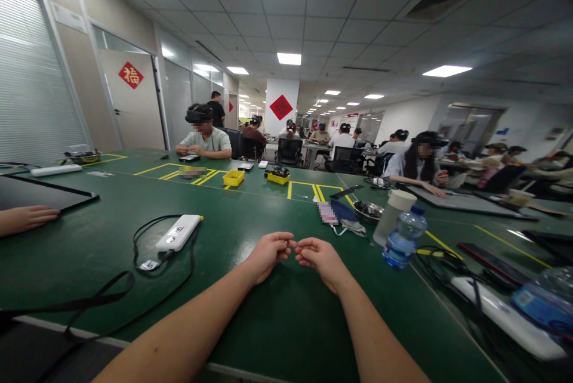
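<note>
My left hand (pixel 267 255) and my right hand (pixel 320 258) rest close together on the green table (pixel 250 210), fingertips nearly touching. Both are pinched shut on a tiny object with a red or orange tip (pixel 293 246); it is too small to name. A white power bank (pixel 178 232) with a black cable lies to the left of my hands. A clear water bottle with a blue cap (pixel 404 237) stands to the right.
Another person's hand (pixel 27 218) lies at the left edge beside a dark tablet (pixel 40 192). Yellow trays (pixel 233 178) sit farther back. A metal bowl (pixel 367 210), a white cup (pixel 394 210) and cables lie at right. Several seated people wear headsets.
</note>
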Demonstrator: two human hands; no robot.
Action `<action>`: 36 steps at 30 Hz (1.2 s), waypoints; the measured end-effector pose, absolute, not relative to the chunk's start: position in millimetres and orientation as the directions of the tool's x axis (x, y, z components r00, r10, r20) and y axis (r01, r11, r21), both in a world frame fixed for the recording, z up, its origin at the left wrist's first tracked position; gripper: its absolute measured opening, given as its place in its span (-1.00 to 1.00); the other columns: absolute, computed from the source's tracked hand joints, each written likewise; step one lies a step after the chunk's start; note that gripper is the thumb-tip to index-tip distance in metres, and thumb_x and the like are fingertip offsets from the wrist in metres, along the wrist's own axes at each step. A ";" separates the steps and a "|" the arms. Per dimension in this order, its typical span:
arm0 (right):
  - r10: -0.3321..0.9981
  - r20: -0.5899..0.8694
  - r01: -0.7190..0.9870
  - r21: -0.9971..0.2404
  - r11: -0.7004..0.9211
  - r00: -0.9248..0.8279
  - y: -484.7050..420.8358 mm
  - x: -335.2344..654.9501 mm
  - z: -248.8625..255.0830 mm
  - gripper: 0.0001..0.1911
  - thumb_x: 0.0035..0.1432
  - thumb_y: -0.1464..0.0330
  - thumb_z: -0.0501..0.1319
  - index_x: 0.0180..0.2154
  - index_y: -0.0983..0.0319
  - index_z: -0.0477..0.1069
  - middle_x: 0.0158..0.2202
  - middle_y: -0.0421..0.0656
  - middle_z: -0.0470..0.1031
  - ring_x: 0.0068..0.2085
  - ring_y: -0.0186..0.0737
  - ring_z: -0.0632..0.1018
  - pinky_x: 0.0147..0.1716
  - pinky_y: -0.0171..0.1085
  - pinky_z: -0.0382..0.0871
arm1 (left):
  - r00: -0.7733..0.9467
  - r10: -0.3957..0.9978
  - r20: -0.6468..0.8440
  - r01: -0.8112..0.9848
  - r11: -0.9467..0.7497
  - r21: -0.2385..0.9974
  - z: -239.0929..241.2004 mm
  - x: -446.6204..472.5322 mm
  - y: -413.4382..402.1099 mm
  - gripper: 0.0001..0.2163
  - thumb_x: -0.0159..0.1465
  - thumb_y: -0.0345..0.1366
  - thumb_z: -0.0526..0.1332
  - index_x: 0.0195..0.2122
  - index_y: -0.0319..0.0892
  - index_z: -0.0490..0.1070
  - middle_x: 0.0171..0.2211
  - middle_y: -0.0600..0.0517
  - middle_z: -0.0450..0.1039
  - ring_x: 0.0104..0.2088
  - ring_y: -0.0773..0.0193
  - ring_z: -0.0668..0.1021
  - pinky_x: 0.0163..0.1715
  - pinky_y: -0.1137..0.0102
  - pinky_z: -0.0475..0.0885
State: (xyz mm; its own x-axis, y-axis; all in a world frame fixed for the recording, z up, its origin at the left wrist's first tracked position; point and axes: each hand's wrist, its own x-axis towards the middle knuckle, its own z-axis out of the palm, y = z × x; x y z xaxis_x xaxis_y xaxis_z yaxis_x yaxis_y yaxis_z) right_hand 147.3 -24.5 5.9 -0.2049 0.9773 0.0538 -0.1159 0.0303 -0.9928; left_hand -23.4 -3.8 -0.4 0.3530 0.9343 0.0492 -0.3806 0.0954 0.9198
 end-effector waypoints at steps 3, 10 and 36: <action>0.978 0.041 -0.163 -0.987 0.008 -0.203 -25.4 147.7 8.1 -0.75 -0.11 0.40 0.27 -0.30 0.29 0.38 -0.32 -0.09 0.51 -0.37 -0.29 0.54 -0.34 -0.29 0.42 | 0.357 0.932 0.059 -0.396 0.094 0.913 1.1 -23.2 -4.4 -0.69 0.03 -0.59 0.08 -0.19 -0.33 0.41 -0.26 -0.14 0.44 -0.48 0.43 0.46 -0.45 0.51 0.37; 0.971 0.049 -0.310 -0.950 -0.028 -0.236 -27.0 149.8 12.5 -0.72 -0.10 0.37 0.27 -0.27 0.29 0.37 -0.29 -0.07 0.51 -0.36 -0.30 0.54 -0.28 -0.26 0.40 | 0.369 0.928 0.050 -0.388 0.105 0.916 -0.4 -21.5 -4.4 -0.68 0.07 -0.55 0.10 -0.13 -0.32 0.39 -0.33 -0.12 0.45 -0.49 0.42 0.47 -0.48 0.51 0.37; 0.966 0.121 -0.347 -0.937 0.035 -0.229 -28.1 148.4 15.0 -0.74 -0.10 0.39 0.29 -0.29 0.29 0.39 -0.37 -0.12 0.50 -0.34 -0.26 0.54 -0.23 -0.24 0.38 | 0.435 0.899 0.051 -0.440 0.163 0.883 2.9 -19.6 -9.1 -0.67 0.14 -0.49 0.16 -0.04 -0.32 0.30 -0.25 -0.20 0.47 -0.31 0.28 0.55 -0.25 0.41 0.45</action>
